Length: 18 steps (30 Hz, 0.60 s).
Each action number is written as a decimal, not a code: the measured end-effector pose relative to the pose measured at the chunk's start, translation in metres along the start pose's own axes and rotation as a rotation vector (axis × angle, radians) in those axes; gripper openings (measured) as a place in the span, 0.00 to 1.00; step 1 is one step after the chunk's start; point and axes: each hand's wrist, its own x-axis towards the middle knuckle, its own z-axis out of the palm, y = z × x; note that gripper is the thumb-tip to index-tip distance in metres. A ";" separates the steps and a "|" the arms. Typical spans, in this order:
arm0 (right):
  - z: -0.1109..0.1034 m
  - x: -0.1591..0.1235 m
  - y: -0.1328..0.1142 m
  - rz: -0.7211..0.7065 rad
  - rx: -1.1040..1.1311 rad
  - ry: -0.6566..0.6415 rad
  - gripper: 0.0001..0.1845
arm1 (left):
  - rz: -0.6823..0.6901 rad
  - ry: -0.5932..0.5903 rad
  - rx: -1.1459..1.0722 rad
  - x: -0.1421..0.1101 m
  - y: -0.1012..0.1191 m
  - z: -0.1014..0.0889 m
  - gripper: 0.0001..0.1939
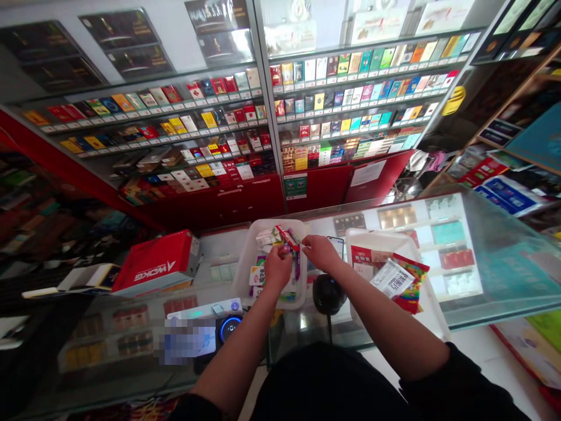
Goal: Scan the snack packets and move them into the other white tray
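Observation:
In the head view, a white plastic bin (pixel 241 275) on the glass counter holds several small colourful packets and boxes. My left hand (pixel 278 270) is over it, fingers curled at the lower end of a narrow red-and-green packet (pixel 289 237). My right hand (pixel 323 252) comes in at the bin's right edge with its fingertips pinched close by the packet's right end. Whether those fingertips grip the packet is too small to tell. Under my left hand lie purple packets and a white-and-yellow packet (pixel 257 276).
A black scanner-like device (pixel 328 293) and a phone (pixel 336 245) sit between the bin and a second white tray (pixel 432 310) with red and silver packages. Left are a red box (pixel 155 263) and a device with a lit blue ring (pixel 231 328). Cigarette shelves (pixel 267 105) stand behind.

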 end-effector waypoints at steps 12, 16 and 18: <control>0.035 0.028 -0.057 -0.149 -0.263 -0.187 0.17 | -0.215 0.041 -0.215 0.024 -0.020 0.001 0.13; 0.048 0.036 -0.067 -0.125 -0.258 -0.171 0.18 | -0.180 0.036 -0.278 0.026 -0.023 0.000 0.17; 0.054 0.038 -0.069 -0.112 -0.265 -0.147 0.18 | -0.170 0.040 -0.286 0.028 -0.026 -0.002 0.19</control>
